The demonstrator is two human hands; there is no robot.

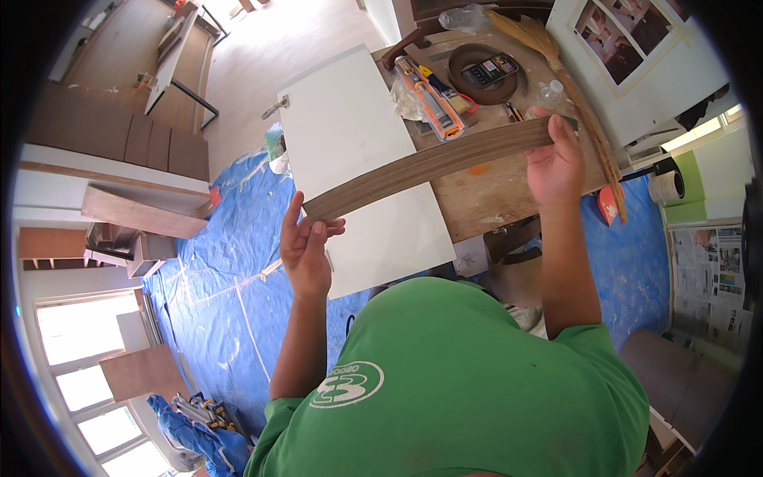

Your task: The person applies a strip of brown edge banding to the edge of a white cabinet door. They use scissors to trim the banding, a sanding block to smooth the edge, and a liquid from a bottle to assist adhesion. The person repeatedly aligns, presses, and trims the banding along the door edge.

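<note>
A long, narrow wood-grain strip point(433, 167) in brown stretches across in front of me, tilted up to the right. My left hand point(308, 248) grips its left end, thumb and fingers on the lower edge. At the other end my right hand point(556, 167) pinches the strip near its tip. Beneath it lie a large white board point(350, 119) and a plywood work surface point(493, 199). Just beyond the strip, an orange and clear elongated tool or package point(431, 97) rests on the plywood, with a yellow-handled tool point(433, 79) beside it.
A coiled brown band point(459, 67) surrounds a black handheld device point(490, 71). Nearby are a hammer point(403, 48), a clear plastic bottle point(550, 95) and a straw broom point(528, 36). Blue sheeting point(222, 262) covers the floor. Wood panels point(143, 213) stand at the left.
</note>
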